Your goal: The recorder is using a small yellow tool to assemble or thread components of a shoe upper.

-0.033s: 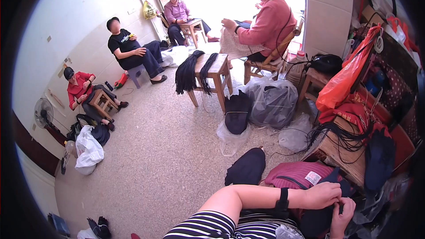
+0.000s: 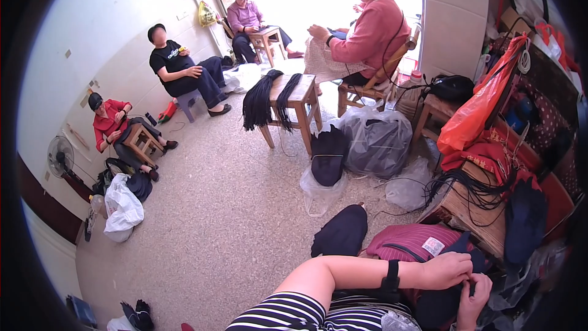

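Observation:
At the lower right, my left hand (image 2: pixel 446 270) reaches across from a striped sleeve, a black band round its wrist. Its fingers are bent and pinched together, meeting the fingertips of my right hand (image 2: pixel 475 297), which is also closed. Between and below them is dark navy cloth (image 2: pixel 438 308) over my lap; the exact spot they pinch is mostly hidden by the fingers. Just beyond my hands lies a maroon striped fabric bundle (image 2: pixel 401 240) with a white label. Left of it, a dark, rounded cloth piece (image 2: pixel 340 232) rests on the floor.
A wooden stool (image 2: pixel 301 93) bears bundles of black cords. Clear bags of dark cloth (image 2: pixel 376 144) stand beside it. Black cords (image 2: pixel 474 190) lie on a wooden box at right, near an orange bag (image 2: pixel 468 113). Several people sit farther off, one in pink (image 2: pixel 375 34) nearest.

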A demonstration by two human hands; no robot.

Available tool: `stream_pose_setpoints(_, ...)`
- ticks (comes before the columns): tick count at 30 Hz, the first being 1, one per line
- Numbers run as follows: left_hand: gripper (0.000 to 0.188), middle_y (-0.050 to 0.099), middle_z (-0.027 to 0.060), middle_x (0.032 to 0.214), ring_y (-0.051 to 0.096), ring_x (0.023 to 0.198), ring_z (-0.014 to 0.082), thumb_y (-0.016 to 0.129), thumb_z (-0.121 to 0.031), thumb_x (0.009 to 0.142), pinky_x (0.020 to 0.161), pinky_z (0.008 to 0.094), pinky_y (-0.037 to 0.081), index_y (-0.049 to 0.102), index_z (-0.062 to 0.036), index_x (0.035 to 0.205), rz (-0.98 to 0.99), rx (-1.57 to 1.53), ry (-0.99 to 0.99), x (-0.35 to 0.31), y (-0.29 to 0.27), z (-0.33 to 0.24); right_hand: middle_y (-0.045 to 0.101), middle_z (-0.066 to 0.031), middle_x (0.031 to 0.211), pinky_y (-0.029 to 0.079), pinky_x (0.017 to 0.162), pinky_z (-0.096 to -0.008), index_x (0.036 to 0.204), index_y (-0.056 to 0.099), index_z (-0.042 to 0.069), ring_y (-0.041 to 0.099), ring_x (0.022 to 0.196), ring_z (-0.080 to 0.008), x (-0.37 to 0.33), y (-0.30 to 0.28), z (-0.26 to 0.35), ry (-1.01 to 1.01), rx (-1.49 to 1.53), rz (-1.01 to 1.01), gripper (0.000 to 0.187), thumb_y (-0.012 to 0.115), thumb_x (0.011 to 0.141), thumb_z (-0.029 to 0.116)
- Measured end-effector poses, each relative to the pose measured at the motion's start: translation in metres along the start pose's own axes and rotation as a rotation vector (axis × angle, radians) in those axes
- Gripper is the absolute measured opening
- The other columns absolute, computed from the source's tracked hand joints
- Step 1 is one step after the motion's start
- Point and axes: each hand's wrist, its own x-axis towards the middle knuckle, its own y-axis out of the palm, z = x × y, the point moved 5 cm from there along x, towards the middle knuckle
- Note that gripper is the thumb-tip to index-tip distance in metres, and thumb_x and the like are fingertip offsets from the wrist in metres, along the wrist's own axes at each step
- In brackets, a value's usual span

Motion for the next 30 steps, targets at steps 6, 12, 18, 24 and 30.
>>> stream_pose_setpoints(6, 0.012, 0.056, 0.0119, 0.093, 0.060, 0.087, 0.0362, 0.069, -0.011, 0.090, 0.075, 0.0449, 0.049, 0.059, -0.0059, 0.096, -0.006, -0.002, 0.015, 0.002, -0.004, -0.003, 0.060, -0.0126, 0.093, 0.045, 0.085, -0.0407, 0.094, 0.060, 0.002, 0.056, 0.093, -0.0317, 0.000, 0.000, -0.005, 0.052, 0.036, -0.019, 0.016, 0.071, 0.084, -0.003)
stream_pose_setpoints(12, 0.024, 0.060, 0.0131, 0.096, 0.064, 0.090, 0.0357, 0.069, -0.008, 0.089, 0.075, 0.0441, 0.051, 0.058, -0.0044, 0.110, -0.021, -0.014, -0.026, 0.003, -0.010, -0.005, 0.059, -0.0113, 0.092, 0.045, 0.084, -0.0392, 0.092, 0.059, 0.001, 0.057, 0.091, -0.0286, -0.001, 0.001, -0.013, 0.138, 0.112, 0.006, 0.013, 0.070, 0.085, -0.003)
stream_pose_setpoints(18, 0.054, 0.064, 0.0128, 0.098, 0.068, 0.090, 0.0301, 0.068, 0.000, 0.089, 0.076, 0.0411, 0.054, 0.048, -0.0037, 0.139, -0.119, -0.304, -0.322, 0.004, -0.014, -0.003, 0.057, -0.0082, 0.090, 0.045, 0.081, -0.0326, 0.093, 0.059, -0.001, 0.056, 0.087, -0.0211, -0.006, 0.003, -0.027, 0.263, 0.235, -0.036, 0.011, 0.068, 0.088, -0.005)
stream_pose_setpoints(24, 0.029, 0.062, 0.0114, 0.099, 0.066, 0.090, 0.0331, 0.070, -0.005, 0.091, 0.075, 0.0414, 0.054, 0.064, -0.0030, 0.119, -0.106, -0.100, -0.094, 0.000, 0.001, 0.002, 0.056, -0.0064, 0.089, 0.045, 0.080, -0.0276, 0.093, 0.059, -0.002, 0.055, 0.084, -0.0154, -0.005, 0.004, -0.025, 0.317, 0.324, -0.080, 0.009, 0.066, 0.090, -0.007)
stream_pose_setpoints(30, 0.015, 0.060, 0.0108, 0.098, 0.065, 0.091, 0.0337, 0.073, -0.009, 0.088, 0.076, 0.0413, 0.054, 0.069, -0.0038, 0.102, -0.041, -0.138, -0.070, 0.007, 0.007, -0.001, 0.058, -0.0068, 0.088, 0.046, 0.079, -0.0294, 0.093, 0.060, -0.001, 0.056, 0.084, -0.0178, -0.009, 0.009, -0.037, 0.275, 0.288, -0.072, 0.011, 0.068, 0.088, -0.007)
